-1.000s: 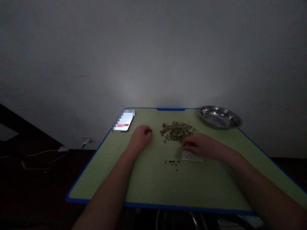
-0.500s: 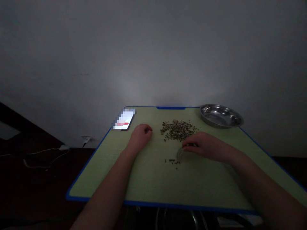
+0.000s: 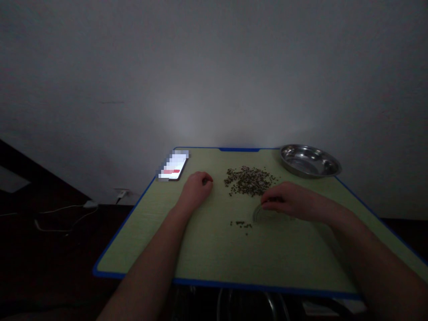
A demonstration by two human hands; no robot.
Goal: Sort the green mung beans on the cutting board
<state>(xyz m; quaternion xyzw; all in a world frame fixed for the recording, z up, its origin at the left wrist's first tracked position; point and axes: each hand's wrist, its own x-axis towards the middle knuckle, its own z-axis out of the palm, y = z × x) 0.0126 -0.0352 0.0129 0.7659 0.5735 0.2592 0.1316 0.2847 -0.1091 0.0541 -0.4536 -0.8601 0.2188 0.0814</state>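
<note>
My left hand rests on the green table top, its fingers curled closed. What lies inside them, if anything, is hidden. My right hand pinches a clear, curved piece, mostly covered by the hand; its exact kind cannot be made out. Just beyond that hand spreads a pile of small dark beans or seeds. A small separate group of the same dark grains lies nearer to me, left of the clear piece.
A shallow steel bowl stands at the table's back right corner. At the left edge lies a phone with a lit screen. A blue rim borders the table, and a wall rises behind. White cables hang at the left.
My right hand has shifted slightly to the right with the clear curved piece, away from the small group of grains. My left hand has stayed in place.
</note>
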